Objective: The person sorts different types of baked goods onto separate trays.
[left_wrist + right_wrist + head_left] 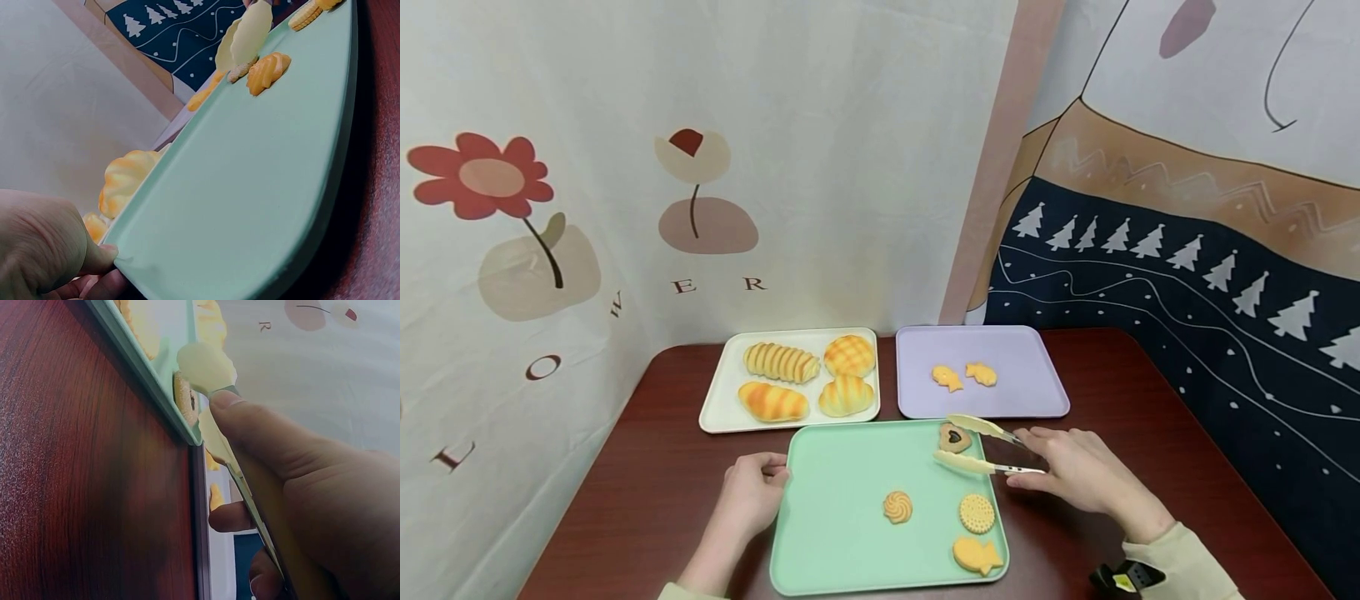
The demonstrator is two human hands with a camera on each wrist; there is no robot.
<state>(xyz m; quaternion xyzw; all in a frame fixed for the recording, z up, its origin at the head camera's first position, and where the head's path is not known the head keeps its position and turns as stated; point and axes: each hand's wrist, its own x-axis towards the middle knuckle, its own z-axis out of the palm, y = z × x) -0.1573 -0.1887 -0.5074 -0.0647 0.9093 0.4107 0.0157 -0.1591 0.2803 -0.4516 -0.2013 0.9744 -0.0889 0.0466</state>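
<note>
My right hand (1078, 468) grips a pair of tongs (992, 467) with cream tips, their arms spread apart. Between the tips lies a heart-shaped cookie (953, 438) with a dark centre, at the far right corner of the green tray (835, 483). From the right wrist view, the tips stand either side of that heart-shaped cookie (185, 400). At the tray's left edge my left hand (752, 496) pinches the rim between thumb and fingers. A swirl cookie (897, 507), a round cookie (977, 513) and a fish-shaped cookie (977, 555) also rest on the green tray.
Behind on the left, a white tray (715, 408) holds several bread rolls. Next to it, a purple tray (1022, 358) carries two small fish-shaped cookies (964, 376). All trays stand on a dark red wooden table (647, 442), with printed curtains (850, 167) behind it.
</note>
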